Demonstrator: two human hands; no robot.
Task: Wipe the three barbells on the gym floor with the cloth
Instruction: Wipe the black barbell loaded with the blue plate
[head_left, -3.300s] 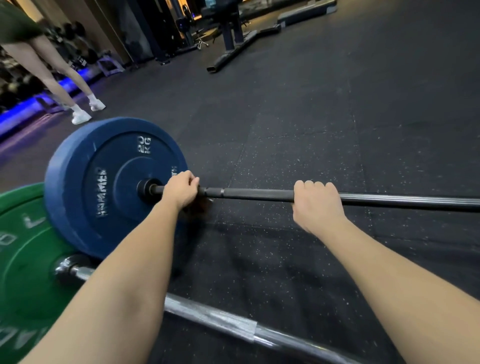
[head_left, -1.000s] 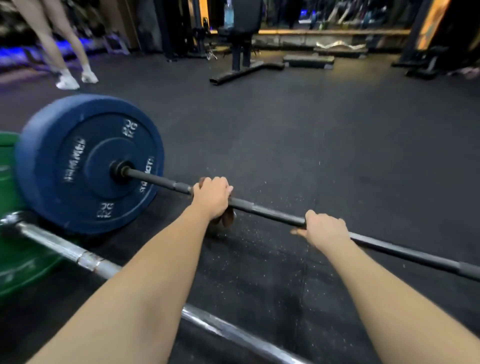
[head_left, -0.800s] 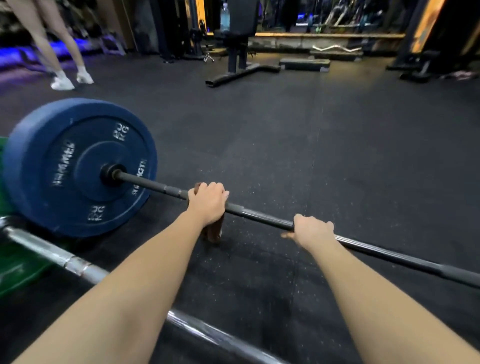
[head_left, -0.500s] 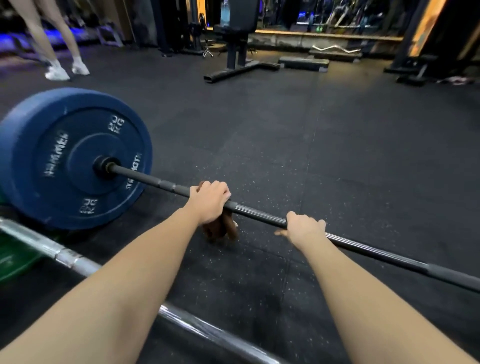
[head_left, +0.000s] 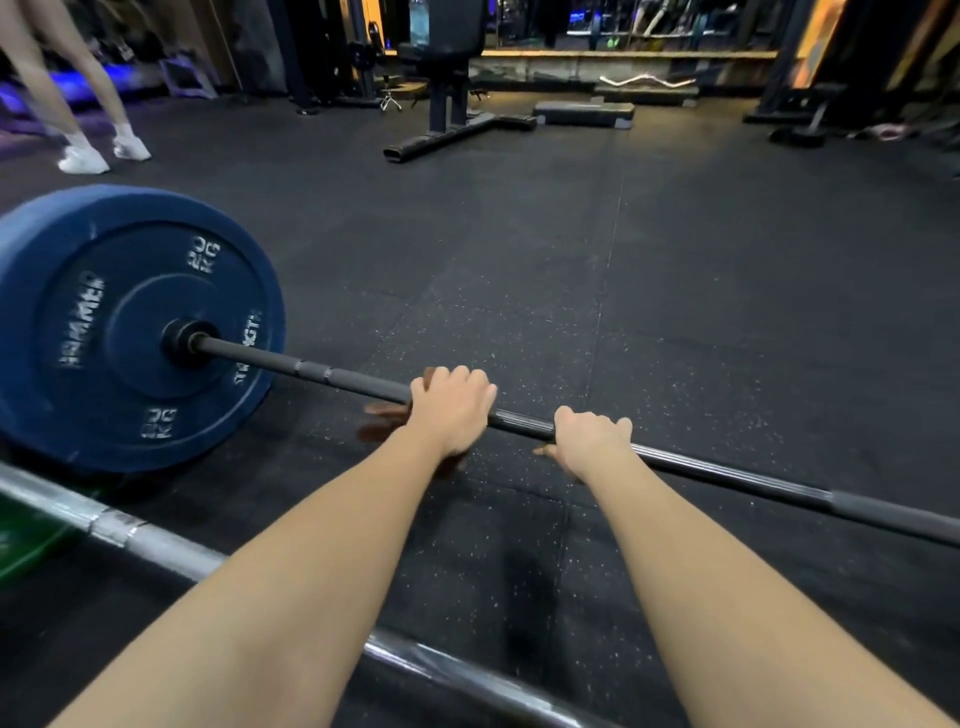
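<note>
A black barbell with a blue 20 kg plate lies across the rubber floor, running from the left down to the right edge. My left hand grips its shaft with a brown cloth wrapped under the palm; cloth ends stick out to the left and below. My right hand grips the same shaft just to the right of the left hand. A second, silver barbell with a green plate lies nearer to me, passing under my forearms. No third barbell is in view.
A person's legs in white shoes stand at the far left. A black bench frame and a low step platform stand at the back, with a curl bar beyond. Racks line the far right.
My left hand has slid the cloth rightward along the black shaft, away from the blue plate and closer to my right hand. The view has shifted right.
</note>
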